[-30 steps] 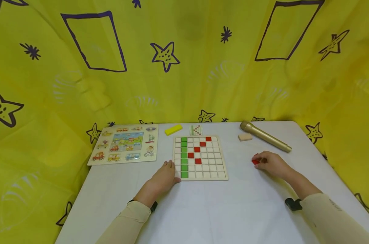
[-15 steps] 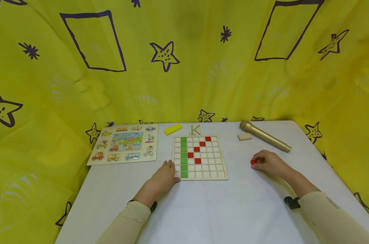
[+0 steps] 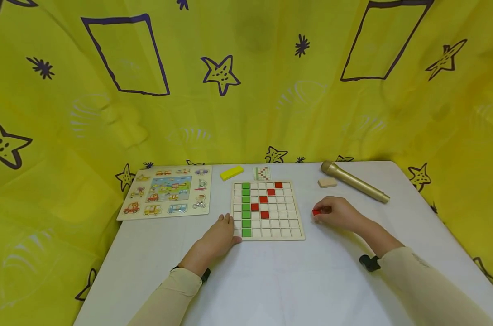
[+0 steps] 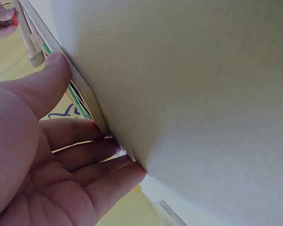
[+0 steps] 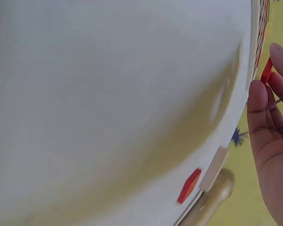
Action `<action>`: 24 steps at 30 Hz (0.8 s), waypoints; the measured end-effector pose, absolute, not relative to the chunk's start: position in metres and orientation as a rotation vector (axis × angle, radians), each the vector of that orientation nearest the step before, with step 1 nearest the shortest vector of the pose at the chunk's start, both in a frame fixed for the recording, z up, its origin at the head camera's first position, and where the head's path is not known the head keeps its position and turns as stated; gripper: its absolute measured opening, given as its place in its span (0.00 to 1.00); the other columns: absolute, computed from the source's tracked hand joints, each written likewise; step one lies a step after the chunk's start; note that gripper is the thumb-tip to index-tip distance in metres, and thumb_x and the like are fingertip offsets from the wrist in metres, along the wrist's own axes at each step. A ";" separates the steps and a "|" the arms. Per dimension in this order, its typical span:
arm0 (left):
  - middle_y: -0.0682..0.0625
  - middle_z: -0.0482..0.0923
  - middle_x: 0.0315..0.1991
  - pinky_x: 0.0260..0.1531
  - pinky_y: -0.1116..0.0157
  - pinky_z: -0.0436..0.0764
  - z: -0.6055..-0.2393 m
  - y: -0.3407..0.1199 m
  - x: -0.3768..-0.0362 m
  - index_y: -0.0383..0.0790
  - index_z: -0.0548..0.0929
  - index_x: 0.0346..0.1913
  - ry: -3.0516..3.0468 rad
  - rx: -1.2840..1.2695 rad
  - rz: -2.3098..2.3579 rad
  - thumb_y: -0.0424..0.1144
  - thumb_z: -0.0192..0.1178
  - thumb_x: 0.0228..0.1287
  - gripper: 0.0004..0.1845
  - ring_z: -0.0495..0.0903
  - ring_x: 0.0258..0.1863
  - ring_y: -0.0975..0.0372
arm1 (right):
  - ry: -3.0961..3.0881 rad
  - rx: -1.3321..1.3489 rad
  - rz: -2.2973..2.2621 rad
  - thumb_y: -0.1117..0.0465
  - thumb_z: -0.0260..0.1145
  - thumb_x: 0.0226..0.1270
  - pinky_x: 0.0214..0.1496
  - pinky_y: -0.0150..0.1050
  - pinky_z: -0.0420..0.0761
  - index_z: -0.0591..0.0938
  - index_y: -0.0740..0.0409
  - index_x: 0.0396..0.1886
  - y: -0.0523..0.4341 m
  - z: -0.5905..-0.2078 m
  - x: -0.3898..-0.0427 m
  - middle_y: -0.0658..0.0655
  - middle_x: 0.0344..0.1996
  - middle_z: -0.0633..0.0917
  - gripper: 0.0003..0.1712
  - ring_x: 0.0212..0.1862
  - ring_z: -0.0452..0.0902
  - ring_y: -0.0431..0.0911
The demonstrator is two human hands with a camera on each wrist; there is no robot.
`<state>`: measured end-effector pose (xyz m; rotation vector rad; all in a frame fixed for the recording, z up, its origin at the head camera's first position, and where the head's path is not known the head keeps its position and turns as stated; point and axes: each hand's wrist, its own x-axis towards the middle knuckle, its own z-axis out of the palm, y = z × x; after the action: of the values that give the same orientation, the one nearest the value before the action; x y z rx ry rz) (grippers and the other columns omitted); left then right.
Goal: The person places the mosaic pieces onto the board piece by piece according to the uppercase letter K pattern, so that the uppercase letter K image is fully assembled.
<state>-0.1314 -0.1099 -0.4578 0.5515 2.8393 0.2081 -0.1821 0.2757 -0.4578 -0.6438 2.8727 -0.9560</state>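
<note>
A wooden grid board (image 3: 275,231) lies mid-table, with a column of green squares (image 3: 246,207) and several red squares (image 3: 263,199) in its cells. My left hand (image 3: 217,237) rests against its near left corner, fingers fairly straight along the left edge and thumb at the front edge, as the left wrist view also shows. My right hand (image 3: 339,215) is to the right of the board, pinching a small red tile (image 5: 267,70) between thumb and fingertips. Another red tile (image 5: 189,186) lies on the table in the right wrist view; in the head view my right hand seems to hide it.
A pattern card (image 3: 261,173) lies behind the board, with a yellow block (image 3: 232,173) to its left. A picture puzzle (image 3: 205,181) occupies the table's left back. A plain wooden block (image 3: 327,183) and a gold microphone (image 3: 356,182) lie at the right back.
My right hand has moved left toward the board, carrying the red tile. The left hand and the board have stayed in place.
</note>
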 end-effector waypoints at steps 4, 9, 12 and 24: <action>0.26 0.62 0.71 0.71 0.52 0.65 -0.458 -0.110 -0.132 0.17 0.63 0.69 2.838 0.553 0.203 0.51 0.60 0.72 0.41 0.61 0.72 0.38 | 2.826 -0.683 -0.958 0.59 0.79 0.58 0.36 0.33 0.77 0.88 0.59 0.41 0.255 -0.454 -0.186 0.48 0.34 0.85 0.13 0.36 0.73 0.43; 0.26 0.63 0.70 0.70 0.53 0.65 -0.457 -0.110 -0.132 0.16 0.64 0.69 2.844 0.562 0.212 0.50 0.60 0.72 0.40 0.62 0.71 0.38 | 2.755 -0.719 -1.000 0.58 0.79 0.59 0.38 0.34 0.77 0.88 0.57 0.41 0.233 -0.452 -0.190 0.48 0.35 0.85 0.13 0.37 0.74 0.44; 0.25 0.64 0.69 0.70 0.52 0.66 -0.455 -0.110 -0.131 0.15 0.64 0.68 2.853 0.570 0.223 0.50 0.61 0.71 0.40 0.63 0.71 0.38 | 2.727 -0.725 -1.003 0.57 0.78 0.59 0.40 0.36 0.78 0.88 0.57 0.40 0.219 -0.453 -0.191 0.48 0.36 0.84 0.12 0.39 0.75 0.44; 0.26 0.64 0.69 0.69 0.53 0.67 -0.455 -0.109 -0.131 0.16 0.64 0.69 2.857 0.549 0.224 0.50 0.62 0.71 0.41 0.63 0.71 0.38 | 2.662 -0.802 -0.938 0.57 0.77 0.61 0.36 0.34 0.78 0.89 0.55 0.39 0.170 -0.456 -0.186 0.45 0.32 0.81 0.10 0.36 0.73 0.42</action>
<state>-0.1311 -0.1088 -0.4554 0.5495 2.8567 0.2242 -0.1862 0.1704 -0.4561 -0.8025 2.6619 -0.9379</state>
